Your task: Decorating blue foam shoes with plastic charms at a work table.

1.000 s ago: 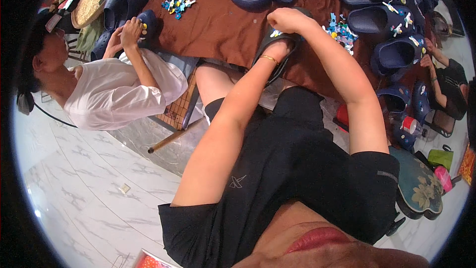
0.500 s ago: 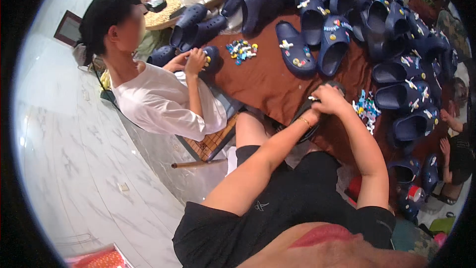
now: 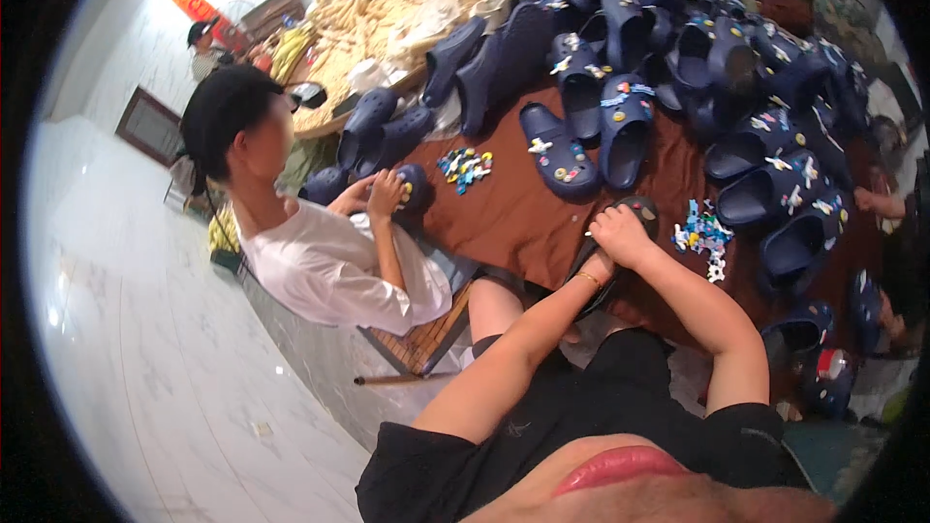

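Note:
A dark clog (image 3: 637,208) is between my hands at the near edge of the brown cloth, its toe pointing away from me. My left hand (image 3: 598,263), below a gold bracelet, grips it from the heel end and is partly covered by my right. My right hand (image 3: 626,232) lies over the clog's upper with curled fingers; a small white piece shows at its fingertips. To the right is a pile of white and blue shoe charms (image 3: 704,235). A navy clog (image 3: 560,150) dotted with charms lies just beyond my hands, beside another decorated clog (image 3: 627,131).
At left, a seated person (image 3: 334,261) in a white shirt handles another clog (image 3: 413,189) near a second charm pile (image 3: 465,169). Many navy clogs crowd the far and right sides. Further back, people sit around a heap of pale corn cobs (image 3: 387,24).
The view has tilted up, so the scene sits lower and more of the far corn heap shows. My hands remain on the dark clog, the right one turned slightly over it.

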The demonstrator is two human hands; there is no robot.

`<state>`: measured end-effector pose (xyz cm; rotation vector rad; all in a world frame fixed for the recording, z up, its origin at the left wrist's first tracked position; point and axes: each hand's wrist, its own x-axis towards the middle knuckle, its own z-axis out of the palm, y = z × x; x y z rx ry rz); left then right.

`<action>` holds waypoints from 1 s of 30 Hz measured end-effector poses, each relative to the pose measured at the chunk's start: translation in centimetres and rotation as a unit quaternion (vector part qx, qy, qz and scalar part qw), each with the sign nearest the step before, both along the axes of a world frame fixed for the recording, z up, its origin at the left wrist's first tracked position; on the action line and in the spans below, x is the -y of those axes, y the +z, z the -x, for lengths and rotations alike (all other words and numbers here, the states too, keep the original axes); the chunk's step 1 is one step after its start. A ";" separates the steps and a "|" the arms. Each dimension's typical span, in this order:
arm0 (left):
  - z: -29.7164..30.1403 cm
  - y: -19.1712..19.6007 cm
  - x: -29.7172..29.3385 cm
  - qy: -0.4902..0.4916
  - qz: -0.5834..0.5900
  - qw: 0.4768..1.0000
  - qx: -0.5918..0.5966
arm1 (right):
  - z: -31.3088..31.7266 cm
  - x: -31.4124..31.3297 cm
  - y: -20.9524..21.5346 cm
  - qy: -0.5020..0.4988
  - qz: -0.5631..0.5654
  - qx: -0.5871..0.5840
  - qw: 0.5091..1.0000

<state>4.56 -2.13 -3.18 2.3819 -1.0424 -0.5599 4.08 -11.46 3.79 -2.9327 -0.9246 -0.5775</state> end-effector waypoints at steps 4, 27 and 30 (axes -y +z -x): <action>-0.1 0.1 0.1 -0.017 -0.004 1.000 0.002 | -0.1 -0.6 -0.2 -0.006 0.037 0.026 0.999; 0.1 -2.6 -0.3 0.042 0.039 0.998 -0.025 | -0.3 -0.8 -0.3 -0.008 0.087 0.018 0.996; -0.2 -4.3 0.0 0.046 0.069 0.996 -0.023 | -0.2 -0.7 -0.6 -0.038 0.113 -0.002 0.993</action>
